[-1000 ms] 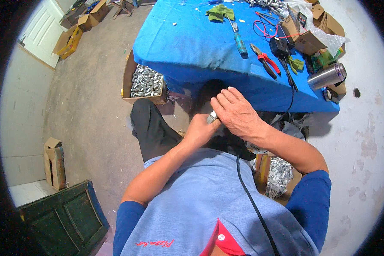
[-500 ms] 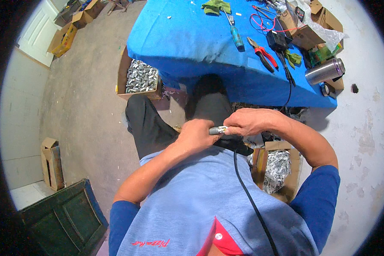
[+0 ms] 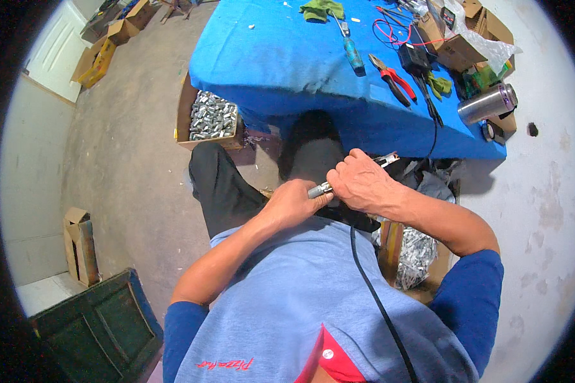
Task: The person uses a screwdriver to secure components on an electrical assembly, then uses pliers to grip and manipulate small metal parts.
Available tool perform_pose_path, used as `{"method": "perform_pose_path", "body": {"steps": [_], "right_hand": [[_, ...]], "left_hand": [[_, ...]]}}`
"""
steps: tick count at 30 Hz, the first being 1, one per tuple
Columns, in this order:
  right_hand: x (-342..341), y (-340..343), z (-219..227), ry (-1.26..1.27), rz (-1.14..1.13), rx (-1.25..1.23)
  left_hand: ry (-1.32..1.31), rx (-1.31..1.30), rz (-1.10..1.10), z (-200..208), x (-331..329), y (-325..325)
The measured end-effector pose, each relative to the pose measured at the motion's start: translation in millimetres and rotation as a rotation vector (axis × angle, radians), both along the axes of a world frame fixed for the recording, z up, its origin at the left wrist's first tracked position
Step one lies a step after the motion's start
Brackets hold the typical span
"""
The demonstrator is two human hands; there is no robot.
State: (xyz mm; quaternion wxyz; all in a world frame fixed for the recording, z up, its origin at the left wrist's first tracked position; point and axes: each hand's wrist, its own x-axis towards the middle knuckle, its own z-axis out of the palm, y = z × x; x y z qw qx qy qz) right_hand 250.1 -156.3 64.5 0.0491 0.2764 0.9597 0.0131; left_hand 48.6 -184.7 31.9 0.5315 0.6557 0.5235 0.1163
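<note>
Over my lap, my left hand (image 3: 294, 204) is closed around a small grey metal cylinder (image 3: 318, 190), whose end points up toward my right hand. My right hand (image 3: 363, 183) is closed too, its fingers curled against that end. A narrow silver metal piece (image 3: 388, 159) sticks out past the far side of my right fist. Most of it is hidden in the grip, and its exact kind cannot be made out. Whether the piece and the cylinder are joined is hidden by the fingers.
Ahead is a blue-covered table (image 3: 268, 57) with red-handled pliers (image 3: 393, 81), a teal-handled screwdriver (image 3: 352, 56), a black adapter (image 3: 415, 60) and a steel tumbler (image 3: 489, 104). A carton of metal parts (image 3: 212, 116) stands at the left, another box of silver pieces (image 3: 416, 255) at my right.
My right hand has gone from a fingertip pinch at the cylinder's end to a fuller grip, turned up and over. The silver piece now shows beyond its far side. My left hand has barely moved.
</note>
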Motion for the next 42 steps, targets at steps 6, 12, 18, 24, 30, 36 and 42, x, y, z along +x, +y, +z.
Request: {"method": "perform_pose_path", "body": {"steps": [6, 12, 18, 24, 30, 36, 42], "right_hand": [[-13, -16, 39, -0.317, 0.008, -0.197], [-22, 6, 59, -0.25, -0.075, -0.28], [-2, 4, 57, -0.067, -0.086, -0.249], [1, -3, 71, 0.073, -0.093, -0.16], [-1, -13, 65, 0.21, -0.188, -0.171], [4, -11, 63, 0.224, -0.185, -0.261], [7, 0, 74, 0.097, -0.312, -0.678]], "left_hand": [[0.154, 0.327, -0.207, -4, 17, 1], [0.097, 0.513, -0.098, -1, 20, 11], [0.015, 0.509, 0.003, 14, 20, 8], [-0.072, 0.538, 0.103, 24, 19, 4], [-0.13, 0.492, 0.174, 34, 15, -4], [-0.065, 0.377, 0.182, 27, 21, -12], [0.007, 0.533, 0.069, 22, 25, -7]]}}
